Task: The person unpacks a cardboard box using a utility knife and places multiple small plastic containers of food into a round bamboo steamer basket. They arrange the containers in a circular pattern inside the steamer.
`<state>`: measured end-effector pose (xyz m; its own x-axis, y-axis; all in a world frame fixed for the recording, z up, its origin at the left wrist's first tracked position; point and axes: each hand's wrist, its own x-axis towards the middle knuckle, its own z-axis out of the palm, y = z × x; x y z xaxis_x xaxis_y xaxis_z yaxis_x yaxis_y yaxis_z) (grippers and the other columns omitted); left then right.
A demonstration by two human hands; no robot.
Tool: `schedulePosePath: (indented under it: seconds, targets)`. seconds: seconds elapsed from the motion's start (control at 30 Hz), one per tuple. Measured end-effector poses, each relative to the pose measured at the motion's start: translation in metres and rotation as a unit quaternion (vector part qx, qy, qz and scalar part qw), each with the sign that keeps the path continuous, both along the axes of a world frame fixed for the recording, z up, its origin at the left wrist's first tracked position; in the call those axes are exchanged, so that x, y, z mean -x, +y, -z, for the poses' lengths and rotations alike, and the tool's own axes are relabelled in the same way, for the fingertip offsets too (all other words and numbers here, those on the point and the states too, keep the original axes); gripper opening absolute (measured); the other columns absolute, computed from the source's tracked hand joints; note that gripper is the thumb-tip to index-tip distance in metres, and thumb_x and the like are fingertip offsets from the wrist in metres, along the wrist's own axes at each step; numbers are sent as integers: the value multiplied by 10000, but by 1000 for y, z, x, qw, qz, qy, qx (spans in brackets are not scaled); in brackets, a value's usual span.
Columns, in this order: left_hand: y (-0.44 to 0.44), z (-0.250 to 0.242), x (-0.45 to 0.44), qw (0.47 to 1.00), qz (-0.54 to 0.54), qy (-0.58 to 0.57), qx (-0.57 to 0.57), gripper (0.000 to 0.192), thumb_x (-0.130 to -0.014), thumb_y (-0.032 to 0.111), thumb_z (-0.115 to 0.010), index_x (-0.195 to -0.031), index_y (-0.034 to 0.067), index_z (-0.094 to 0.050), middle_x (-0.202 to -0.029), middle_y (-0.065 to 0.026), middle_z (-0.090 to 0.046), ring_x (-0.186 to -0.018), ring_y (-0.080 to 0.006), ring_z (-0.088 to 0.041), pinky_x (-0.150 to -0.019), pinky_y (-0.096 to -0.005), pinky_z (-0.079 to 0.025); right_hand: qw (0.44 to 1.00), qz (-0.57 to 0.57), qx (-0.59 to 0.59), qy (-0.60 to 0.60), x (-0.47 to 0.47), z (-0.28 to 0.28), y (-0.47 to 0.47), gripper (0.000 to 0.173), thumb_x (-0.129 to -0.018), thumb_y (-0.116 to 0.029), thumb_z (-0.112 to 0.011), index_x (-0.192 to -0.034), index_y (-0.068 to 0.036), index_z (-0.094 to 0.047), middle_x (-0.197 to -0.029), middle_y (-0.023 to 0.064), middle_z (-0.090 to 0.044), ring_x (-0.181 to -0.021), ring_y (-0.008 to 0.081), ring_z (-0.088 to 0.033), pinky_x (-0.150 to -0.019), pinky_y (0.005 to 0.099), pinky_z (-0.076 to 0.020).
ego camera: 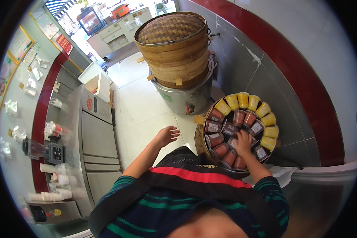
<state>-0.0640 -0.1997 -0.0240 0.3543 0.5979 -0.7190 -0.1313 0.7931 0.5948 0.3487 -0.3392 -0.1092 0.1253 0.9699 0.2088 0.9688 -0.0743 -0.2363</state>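
Note:
My right hand reaches down among the cups in the round bamboo steamer tray at my right. Its fingers hide part of the cups beneath, so whether they grip one is unclear. Reddish-brown sealed cups fill the tray's left side and middle, lying tilted or on their sides. Along the far and right rim lean several yellow cups. My left hand hangs in the air left of the tray, holding nothing, its fingers spread a little.
Beyond the tray, stacked bamboo steamers with a woven lid stand on a metal boiler with a red-handled tap. A steel refrigerated counter runs along the left, bearing a blender and paper cups. A tiled wall borders the right.

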Motion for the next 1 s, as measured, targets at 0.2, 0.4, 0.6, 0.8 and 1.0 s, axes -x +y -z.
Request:
schedulePosePath:
  seconds: [0.2, 0.4, 0.6, 0.8, 1.0]
  targets:
    - [90, -3, -3, 999, 24, 18, -29, 275, -882, 308, -467, -1051, 94, -505, -1041, -85, -573, -982, -229, -534, -868, -397, -430, 994, 69, 75, -42, 14, -8, -7, 420, -852, -356, -528, -1154, -64, -550, -1351, 127, -390, -1283, 284, -302, -1059, 533, -143]
    - [326, -76, 51, 915, -119, 147, -357, 366, -828, 432, -576, -833, 67, -558, -768, -33, -534, -724, -145, -520, -597, -310, -418, 986, 131, 1, 100, 33, -73, 113, 437, -872, -357, -513, -1160, -29, -533, -1263, 180, -468, -1181, 334, -414, -972, 483, -302]
    - [535, -143, 101, 879, -140, 232, -391, 500, -702, 495, -672, -892, 42, -577, -859, -45, -561, -717, -148, -528, -595, -273, -400, 863, 134, -26, 487, 102, -186, 453, 578, -829, -478, -546, -1068, 48, -571, -1010, 193, -618, -972, 262, -592, -807, 349, -450]
    - [611, -127, 137, 951, -29, 204, -229, 307, -713, 310, -591, -881, 55, -567, -809, -85, -556, -692, -210, -562, -633, -341, -503, 824, 216, 41, 522, 157, -232, 574, 563, -770, -333, -562, -1112, 107, -478, -1189, 237, -489, -1067, 314, -499, -838, 438, -399]
    - [600, -161, 134, 919, -4, 187, -347, 203, -737, 202, -590, -823, 20, -563, -731, -84, -564, -582, -182, -558, -548, -298, -495, 771, 266, -60, 576, 146, -225, 557, 437, -768, -193, -520, -1092, 98, -476, -1022, 217, -567, -933, 330, -541, -793, 411, -423]
